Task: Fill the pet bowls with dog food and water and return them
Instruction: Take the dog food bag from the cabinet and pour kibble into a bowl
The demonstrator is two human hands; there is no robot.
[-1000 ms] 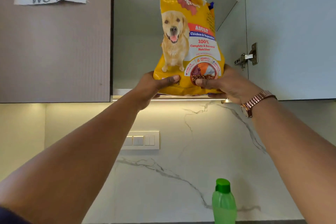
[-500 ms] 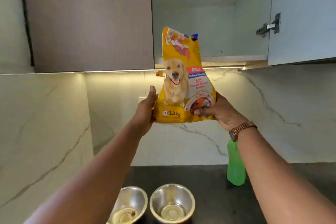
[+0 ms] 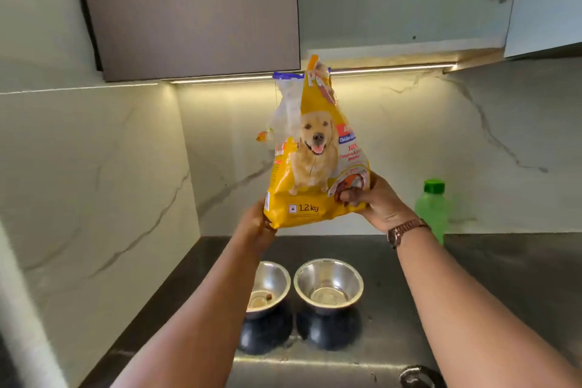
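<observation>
Both hands hold one yellow bag of dog food upright in mid-frame, above the counter. The right hand pinches the bag's lower right corner, thumb curled over the front face and fingers behind it. The left hand grips the lower left corner from the side and underneath; its fingers are mostly hidden behind the bag, so how tightly they curl cannot be told. A watch sits on the right wrist.

Below the bag, in the lower middle of the frame, two steel bowls stand side by side on dark bases, just apart from each other. The left bowl, partly hidden by the left forearm, has one brown kibble piece and a pale patch at its bottom; the right bowl looks bare inside.

One green bottle with a green cap stands at right against the marble wall, partly behind the right wrist. At the upper right, one cabinet door hangs open.
</observation>
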